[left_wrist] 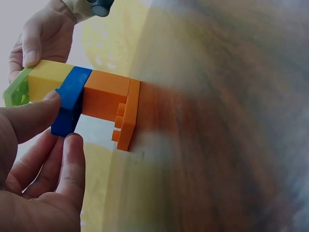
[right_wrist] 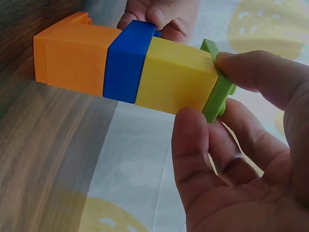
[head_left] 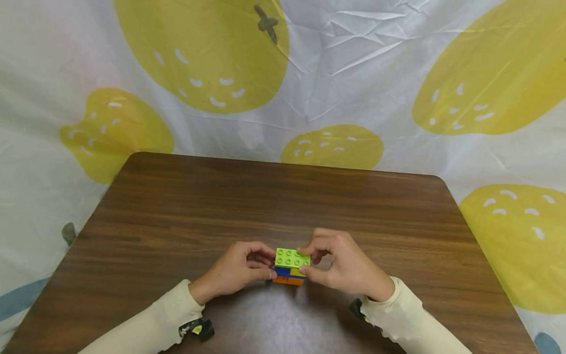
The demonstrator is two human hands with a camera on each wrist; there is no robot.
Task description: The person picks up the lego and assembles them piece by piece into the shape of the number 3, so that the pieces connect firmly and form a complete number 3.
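A small tower of toy building bricks stands on the table. An orange plate (left_wrist: 129, 116) forms its base, with an orange block (right_wrist: 75, 63) on it. Above that comes a blue brick (right_wrist: 126, 63), then a yellow block (right_wrist: 176, 75), and a light green studded plate (head_left: 292, 257) tops the tower. My left hand (head_left: 239, 269) pinches the overhanging end of the blue brick between thumb and fingertips. From the other side, my right hand (head_left: 342, 260) holds the green plate by its near and far edges, one fingertip also against the yellow block's edge.
The brown wood-grain table (head_left: 265, 196) has rounded far corners. Behind it hangs a pale cloth (head_left: 230, 135) printed with large yellow fruit. Both forearms wear cream sleeves (head_left: 152, 317), with a dark wrist device (head_left: 199, 328) under the left one.
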